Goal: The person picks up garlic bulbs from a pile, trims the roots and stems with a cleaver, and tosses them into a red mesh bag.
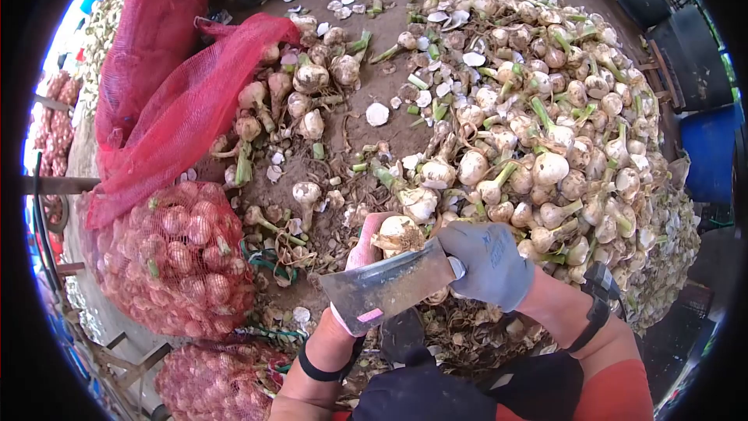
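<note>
Left hand [364,247] grips a garlic bulb [400,232], right hand [488,265] clenched around the cleaver [389,282]; I'd tag trimming, next cut probably needing steady hold.

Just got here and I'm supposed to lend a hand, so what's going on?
The gloved left hand holds a garlic bulb, and the gloved right hand grips a cleaver. The cleaver is right by the bulb; whether they touch is hard to tell. A big garlic pile lies ahead and to the right, with a filled red mesh sack on the left.
</note>
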Demonstrator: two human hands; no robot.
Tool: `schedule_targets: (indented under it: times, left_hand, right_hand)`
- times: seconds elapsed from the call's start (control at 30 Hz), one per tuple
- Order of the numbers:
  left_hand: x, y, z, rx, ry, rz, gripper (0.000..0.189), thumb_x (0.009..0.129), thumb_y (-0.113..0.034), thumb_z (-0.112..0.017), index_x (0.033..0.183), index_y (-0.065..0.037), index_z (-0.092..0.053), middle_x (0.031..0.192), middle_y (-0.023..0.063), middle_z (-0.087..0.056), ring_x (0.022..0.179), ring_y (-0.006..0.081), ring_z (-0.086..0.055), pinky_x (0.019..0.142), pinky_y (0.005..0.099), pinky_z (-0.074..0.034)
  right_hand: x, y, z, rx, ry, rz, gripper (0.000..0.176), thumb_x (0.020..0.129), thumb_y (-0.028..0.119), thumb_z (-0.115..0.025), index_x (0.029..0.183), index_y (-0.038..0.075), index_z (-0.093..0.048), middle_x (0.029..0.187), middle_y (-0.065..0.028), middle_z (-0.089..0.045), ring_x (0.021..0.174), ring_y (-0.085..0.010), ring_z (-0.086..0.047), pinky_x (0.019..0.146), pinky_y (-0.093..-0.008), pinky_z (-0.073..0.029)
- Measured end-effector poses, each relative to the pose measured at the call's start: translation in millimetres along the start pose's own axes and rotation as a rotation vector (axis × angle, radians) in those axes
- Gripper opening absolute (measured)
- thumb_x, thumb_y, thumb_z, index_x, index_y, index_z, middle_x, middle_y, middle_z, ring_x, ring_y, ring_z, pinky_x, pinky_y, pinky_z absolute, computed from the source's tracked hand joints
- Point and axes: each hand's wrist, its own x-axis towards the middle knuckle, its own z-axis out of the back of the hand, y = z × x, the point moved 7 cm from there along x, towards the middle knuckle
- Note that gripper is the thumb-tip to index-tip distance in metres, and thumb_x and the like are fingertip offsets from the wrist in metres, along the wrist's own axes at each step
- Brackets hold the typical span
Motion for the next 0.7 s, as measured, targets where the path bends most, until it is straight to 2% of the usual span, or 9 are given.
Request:
schedule_targets:
  times: [0.1,0.17,0.23,0.3,0.37,0.43,0.5,0.57,0.7]
  left_hand:
    - [-9.1,4.2,-1.7,-0.259,-0.142,0.233,0.059,0.078,-0.017,-0.075,0.126,-0.005,-0.043,0.108,0.0066,-0.059,0.098,0.0167,-0.060,0.086,0.0320,-0.052]
    - [-11.9,-5.9,-1.9,0.591,-0.045,0.150,0.065,0.069,-0.009,-0.078,0.125,-0.005,-0.045,0.101,0.0068,-0.060,0.093,0.0162,-0.060,0.082,0.0323,-0.052]
    - [-26.8,-12.6,-29.1,0.498,0.176,0.135,0.063,0.069,-0.002,-0.075,0.124,-0.006,-0.046,0.099,0.0038,-0.057,0.092,0.0116,-0.056,0.081,0.0282,-0.049]
    - [-18.5,0.9,1.8,0.260,-0.169,0.139,0.061,0.071,-0.003,-0.076,0.124,-0.005,-0.046,0.100,0.0021,-0.057,0.093,0.0109,-0.055,0.083,0.0270,-0.048]
    - [2.8,5.0,15.9,0.163,-0.148,0.196,0.053,0.078,-0.009,-0.074,0.123,-0.001,-0.047,0.103,0.0028,-0.058,0.096,0.0119,-0.056,0.085,0.0268,-0.047]
    - [14.3,6.1,27.9,0.232,-0.250,0.246,0.056,0.077,-0.012,-0.078,0.123,-0.002,-0.048,0.105,0.0037,-0.059,0.097,0.0121,-0.055,0.087,0.0270,-0.047]
    - [24.2,15.5,41.3,0.210,-0.264,0.116,0.057,0.077,-0.009,-0.079,0.124,-0.002,-0.049,0.108,0.0048,-0.060,0.098,0.0136,-0.057,0.087,0.0285,-0.048]
    - [23.5,20.6,44.6,-0.027,-0.313,0.140,0.052,0.078,-0.005,-0.076,0.124,-0.004,-0.050,0.110,0.0051,-0.061,0.100,0.0154,-0.059,0.088,0.0301,-0.049]
    - [21.1,28.3,45.4,-0.322,-0.359,0.161,0.033,0.084,0.001,-0.065,0.115,-0.004,-0.056,0.103,0.0050,-0.063,0.094,0.0168,-0.064,0.081,0.0309,-0.057]
  right_hand:
    - [0.1,-13.9,-9.7,0.016,-0.031,-0.006,0.028,0.065,0.010,-0.071,0.090,0.006,-0.061,0.078,-0.0122,-0.063,0.067,-0.0335,-0.062,0.056,-0.0398,-0.048]
    - [1.0,-40.3,-9.1,0.024,-0.037,-0.037,0.028,0.066,0.012,-0.072,0.091,0.005,-0.062,0.079,-0.0135,-0.064,0.068,-0.0342,-0.063,0.057,-0.0399,-0.049]
    - [0.9,-92.0,1.1,-0.128,-0.070,-0.403,0.027,0.076,0.018,-0.070,0.100,0.008,-0.066,0.081,-0.0141,-0.066,0.074,-0.0337,-0.066,0.064,-0.0404,-0.052]
    - [-7.7,-76.4,3.5,-0.080,-0.184,-0.364,0.026,0.077,0.018,-0.070,0.100,0.007,-0.066,0.078,-0.0158,-0.066,0.073,-0.0346,-0.066,0.064,-0.0405,-0.052]
    - [-12.0,-68.7,16.4,-0.056,-0.353,-0.321,0.025,0.079,0.018,-0.070,0.100,0.005,-0.066,0.076,-0.0174,-0.065,0.072,-0.0356,-0.066,0.063,-0.0407,-0.052]
    - [-26.1,-82.4,-1.8,0.160,-0.231,-0.554,0.027,0.080,0.019,-0.071,0.101,0.003,-0.066,0.075,-0.0190,-0.065,0.070,-0.0355,-0.066,0.062,-0.0388,-0.052]
    - [-30.2,-73.3,-4.4,0.192,-0.241,-0.543,0.027,0.081,0.020,-0.071,0.099,0.000,-0.065,0.074,-0.0206,-0.064,0.069,-0.0355,-0.066,0.061,-0.0377,-0.051]
    - [-34.4,-58.4,-4.9,0.274,-0.236,-0.539,0.015,0.081,0.012,-0.071,0.085,0.000,-0.063,0.066,-0.0076,-0.061,0.057,-0.0112,-0.056,0.057,-0.0281,-0.047]
    - [-47.9,-44.6,-15.5,0.408,-0.188,-0.503,0.012,0.083,0.008,-0.068,0.087,-0.002,-0.062,0.065,-0.0035,-0.057,0.062,-0.0074,-0.052,0.056,-0.0267,-0.045]
